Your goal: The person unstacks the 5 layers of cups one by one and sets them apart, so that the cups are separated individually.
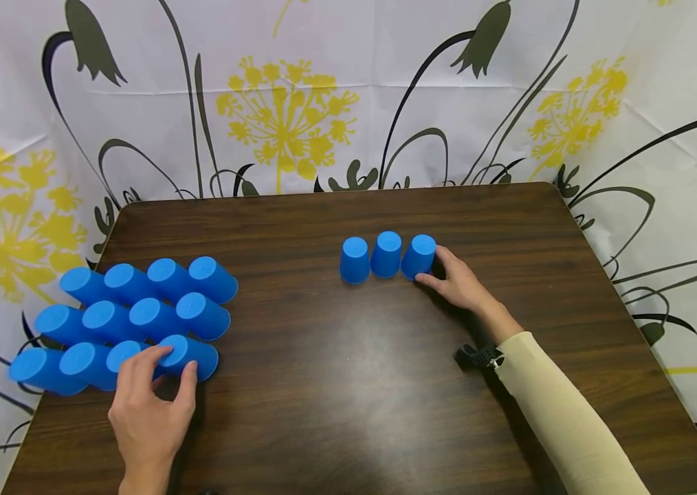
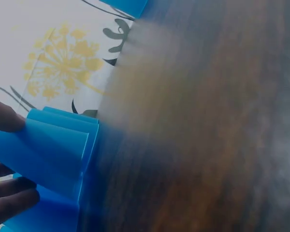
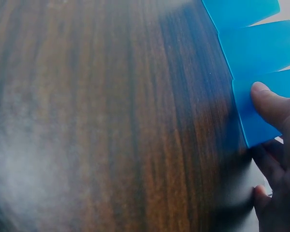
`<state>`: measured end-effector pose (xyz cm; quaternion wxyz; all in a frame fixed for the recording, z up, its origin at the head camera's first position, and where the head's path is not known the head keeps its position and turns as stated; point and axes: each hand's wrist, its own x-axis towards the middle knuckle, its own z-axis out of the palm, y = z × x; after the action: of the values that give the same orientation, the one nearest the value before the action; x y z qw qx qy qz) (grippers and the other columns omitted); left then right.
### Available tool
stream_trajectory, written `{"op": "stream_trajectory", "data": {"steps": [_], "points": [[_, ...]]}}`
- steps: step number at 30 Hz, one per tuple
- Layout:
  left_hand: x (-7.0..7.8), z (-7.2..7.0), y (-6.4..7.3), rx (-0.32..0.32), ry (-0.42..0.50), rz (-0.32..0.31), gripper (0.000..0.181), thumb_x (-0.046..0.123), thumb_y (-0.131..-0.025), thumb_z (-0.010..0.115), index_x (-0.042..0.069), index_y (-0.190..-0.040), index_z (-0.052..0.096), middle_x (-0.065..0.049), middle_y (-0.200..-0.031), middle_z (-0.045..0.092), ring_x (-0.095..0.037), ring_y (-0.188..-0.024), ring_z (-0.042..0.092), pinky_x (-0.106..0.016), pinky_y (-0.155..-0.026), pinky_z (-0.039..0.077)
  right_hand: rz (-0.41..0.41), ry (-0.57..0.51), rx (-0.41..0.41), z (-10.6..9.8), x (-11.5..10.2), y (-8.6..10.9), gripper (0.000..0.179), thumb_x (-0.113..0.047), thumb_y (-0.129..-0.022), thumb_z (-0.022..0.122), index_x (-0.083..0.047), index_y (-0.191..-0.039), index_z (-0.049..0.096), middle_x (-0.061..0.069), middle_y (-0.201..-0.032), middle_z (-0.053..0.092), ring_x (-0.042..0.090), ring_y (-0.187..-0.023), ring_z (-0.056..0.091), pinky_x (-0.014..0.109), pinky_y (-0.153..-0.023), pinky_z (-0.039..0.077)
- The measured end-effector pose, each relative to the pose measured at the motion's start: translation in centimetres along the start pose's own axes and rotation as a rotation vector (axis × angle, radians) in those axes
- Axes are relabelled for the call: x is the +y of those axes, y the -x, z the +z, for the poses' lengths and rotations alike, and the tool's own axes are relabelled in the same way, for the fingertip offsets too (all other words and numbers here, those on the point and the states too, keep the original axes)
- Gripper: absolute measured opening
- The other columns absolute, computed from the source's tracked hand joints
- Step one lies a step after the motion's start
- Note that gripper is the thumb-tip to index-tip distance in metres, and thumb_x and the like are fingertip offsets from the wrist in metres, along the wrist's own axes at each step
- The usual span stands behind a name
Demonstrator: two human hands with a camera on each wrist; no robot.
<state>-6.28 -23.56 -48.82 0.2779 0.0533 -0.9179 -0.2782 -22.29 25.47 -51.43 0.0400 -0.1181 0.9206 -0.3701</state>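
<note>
My left hand (image 1: 149,412) grips an upside-down blue cup (image 1: 196,359) at the front right corner of a block of such cups. In the left wrist view the thumb and fingers lie on opposite sides of that cup (image 2: 48,145). Further right and back, three upside-down blue cups stand side by side. Of these, my right hand (image 1: 462,283) holds the rightmost cup (image 1: 418,260), which meets the middle cup (image 1: 386,258). The leftmost cup (image 1: 355,265) stands close beside that one. In the right wrist view the thumb (image 3: 268,99) presses on the held cup's side.
Several blue cups (image 1: 153,315) stand upside down in three rows on the left of the dark wooden table (image 1: 348,385). A flower-patterned white cloth (image 1: 336,41) hangs behind the table's far edge and along its sides. A black watch strap (image 1: 478,356) circles the right wrist.
</note>
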Motion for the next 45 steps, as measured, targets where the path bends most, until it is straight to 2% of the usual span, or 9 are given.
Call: {"op": "stream_trajectory", "data": {"steps": [2, 7, 12, 17, 23, 36, 39, 43, 45], "points": [[0.0, 0.1, 0.0, 0.002, -0.006, -0.01, 0.052, 0.017, -0.075, 0.086, 0.006, -0.121, 0.064, -0.013, -0.123, 0.061, -0.031, -0.108, 0.06, -0.033, -0.079, 0.052, 0.001, -0.001, -0.001, 0.0, 0.0, 0.0, 0.07, -0.031, -0.095, 0.066, -0.004, -0.15, 0.032, 0.019, -0.149, 0.04, 0.035, -0.139, 0.036, 0.054, -0.113, 0.028], [0.2, 0.2, -0.2, -0.003, -0.014, -0.038, 0.052, 0.015, -0.074, 0.086, 0.005, -0.119, 0.064, -0.015, -0.121, 0.061, -0.033, -0.107, 0.06, -0.028, -0.082, 0.051, -0.005, -0.006, 0.004, 0.1, 0.1, 0.1, 0.07, -0.03, -0.095, 0.067, -0.004, -0.15, 0.032, 0.019, -0.149, 0.041, 0.035, -0.139, 0.036, 0.054, -0.112, 0.028], [0.5, 0.3, -0.2, -0.005, -0.012, -0.065, 0.051, 0.013, -0.075, 0.086, 0.003, -0.119, 0.063, -0.016, -0.12, 0.061, -0.034, -0.107, 0.06, -0.057, -0.076, 0.053, -0.009, -0.007, 0.004, 0.1, 0.2, 0.1, 0.07, -0.03, -0.095, 0.067, -0.004, -0.15, 0.032, 0.019, -0.149, 0.041, 0.035, -0.139, 0.036, 0.055, -0.112, 0.029], [0.7, 0.4, 0.0, 0.004, -0.008, -0.077, 0.05, 0.012, -0.075, 0.085, 0.003, -0.119, 0.063, -0.016, -0.121, 0.062, -0.034, -0.108, 0.061, -0.058, -0.077, 0.054, -0.011, -0.008, 0.002, 0.0, 0.1, 0.0, 0.071, -0.03, -0.095, 0.067, -0.004, -0.15, 0.032, 0.019, -0.149, 0.04, 0.036, -0.139, 0.036, 0.056, -0.112, 0.028], [0.7, 0.4, 0.2, 0.02, -0.013, -0.091, 0.051, 0.013, -0.074, 0.086, 0.006, -0.12, 0.065, -0.013, -0.124, 0.063, -0.033, -0.11, 0.061, -0.039, -0.087, 0.054, -0.009, -0.006, 0.003, 0.0, 0.0, 0.0, 0.071, -0.031, -0.095, 0.067, -0.004, -0.15, 0.032, 0.019, -0.149, 0.041, 0.036, -0.139, 0.036, 0.055, -0.112, 0.029], [1.1, 0.3, 0.4, 0.048, -0.038, -0.109, 0.055, 0.014, -0.074, 0.087, 0.006, -0.124, 0.067, -0.012, -0.132, 0.06, -0.033, -0.117, 0.059, -0.056, -0.079, 0.053, -0.01, -0.008, 0.005, 0.1, 0.1, 0.1, 0.07, -0.03, -0.095, 0.067, -0.004, -0.15, 0.033, 0.019, -0.148, 0.041, 0.035, -0.138, 0.037, 0.055, -0.112, 0.029], [1.0, 0.1, 0.5, 0.062, -0.033, -0.098, 0.058, 0.016, -0.072, 0.088, 0.006, -0.125, 0.068, -0.01, -0.135, 0.059, -0.032, -0.119, 0.058, -0.054, -0.081, 0.054, -0.011, -0.009, 0.005, 0.1, 0.0, 0.1, 0.07, -0.03, -0.095, 0.067, -0.004, -0.15, 0.033, 0.019, -0.148, 0.042, 0.035, -0.138, 0.037, 0.055, -0.112, 0.029], [1.2, -0.4, 0.6, 0.105, -0.046, -0.044, 0.055, 0.019, -0.074, 0.087, 0.005, -0.124, 0.068, -0.01, -0.134, 0.06, -0.031, -0.117, 0.059, -0.021, -0.09, 0.047, -0.015, -0.011, 0.006, 0.0, 0.0, 0.1, 0.07, -0.03, -0.094, 0.067, -0.004, -0.149, 0.034, 0.019, -0.147, 0.042, 0.035, -0.138, 0.037, 0.055, -0.112, 0.029], [1.6, -0.4, 0.5, 0.181, -0.011, 0.004, 0.047, 0.018, -0.077, 0.085, 0.002, -0.119, 0.07, -0.014, -0.127, 0.063, -0.033, -0.111, 0.061, -0.009, -0.089, 0.039, -0.014, -0.008, 0.007, 0.0, 0.0, 0.0, 0.07, -0.031, -0.094, 0.067, -0.004, -0.149, 0.034, 0.019, -0.147, 0.042, 0.035, -0.138, 0.037, 0.055, -0.112, 0.029]]}}
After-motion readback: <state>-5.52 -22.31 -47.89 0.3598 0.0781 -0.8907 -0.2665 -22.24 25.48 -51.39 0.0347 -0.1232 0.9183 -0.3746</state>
